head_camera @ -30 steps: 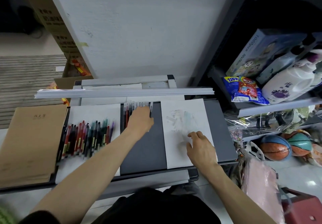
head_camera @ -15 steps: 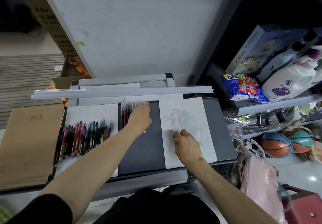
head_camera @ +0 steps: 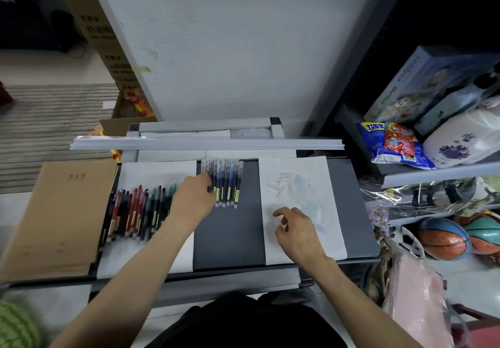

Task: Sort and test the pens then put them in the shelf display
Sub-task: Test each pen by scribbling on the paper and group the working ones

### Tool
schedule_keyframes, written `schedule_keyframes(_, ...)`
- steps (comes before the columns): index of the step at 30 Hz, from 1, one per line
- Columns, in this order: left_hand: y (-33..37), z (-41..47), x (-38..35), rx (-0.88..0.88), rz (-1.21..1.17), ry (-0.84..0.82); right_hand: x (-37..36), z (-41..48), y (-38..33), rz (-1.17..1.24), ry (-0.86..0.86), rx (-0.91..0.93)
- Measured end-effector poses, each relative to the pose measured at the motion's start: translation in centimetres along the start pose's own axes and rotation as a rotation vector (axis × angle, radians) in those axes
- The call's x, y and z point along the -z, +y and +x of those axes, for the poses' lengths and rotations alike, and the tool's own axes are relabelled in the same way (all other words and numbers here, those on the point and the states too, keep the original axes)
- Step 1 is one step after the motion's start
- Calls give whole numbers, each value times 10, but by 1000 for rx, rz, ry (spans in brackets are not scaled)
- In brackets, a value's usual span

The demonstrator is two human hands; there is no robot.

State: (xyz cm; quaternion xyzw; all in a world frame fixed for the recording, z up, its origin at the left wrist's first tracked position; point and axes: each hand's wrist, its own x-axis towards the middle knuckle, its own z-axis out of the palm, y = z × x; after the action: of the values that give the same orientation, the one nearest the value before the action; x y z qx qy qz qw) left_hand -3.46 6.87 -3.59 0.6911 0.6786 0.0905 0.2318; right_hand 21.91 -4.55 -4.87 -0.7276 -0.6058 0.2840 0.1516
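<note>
Head view: pens partly sorted, none shelved yet.
About eight pens lay in a neat row (head_camera: 226, 182) on the dark tray (head_camera: 230, 239), likely tested. Roughly fifteen sat in a loose pile of pens (head_camera: 136, 212), too blurred to count surely. The left hand (head_camera: 193, 201) touched the row's end. The right hand (head_camera: 295, 230) curled on the single scribbled test paper (head_camera: 305, 185). I cannot tell if either pinched anything.

Worn on the head, wide-angle, facing forward and steeply down over the grey table (head_camera: 230, 239). Near: left hand (head_camera: 193, 201) and right hand (head_camera: 297, 234) mid-frame, forearms entering from the bottom edge. Bowed toward the borders, perhaps overstating the lean of the shelving (head_camera: 433, 173) at right.
</note>
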Motion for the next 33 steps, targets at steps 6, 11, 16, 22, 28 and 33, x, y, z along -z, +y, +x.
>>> schedule_keyframes(6, -47, -15, 10, 114, 157, -10, 3, -13, -14, 281, 39, -78)
schedule_keyframes(11, -56, -20, 5, 147, 262, -39, 6, -20, -28, 478, 35, -153)
schedule_keyframes(16, -51, -22, 6, 152, 248, -47, 4, -22, -36, 635, -14, -219)
schedule_keyframes(22, -33, -42, 21, 137, 206, -38, 16, -24, -50, 1028, -30, -286)
schedule_keyframes(28, -5, -80, 36, -16, -317, -276, 29, -19, -62, 1370, -25, -397)
schedule_keyframes(33, 15, -105, 33, -198, -496, -326, 34, -14, -75, 1453, -54, -402)
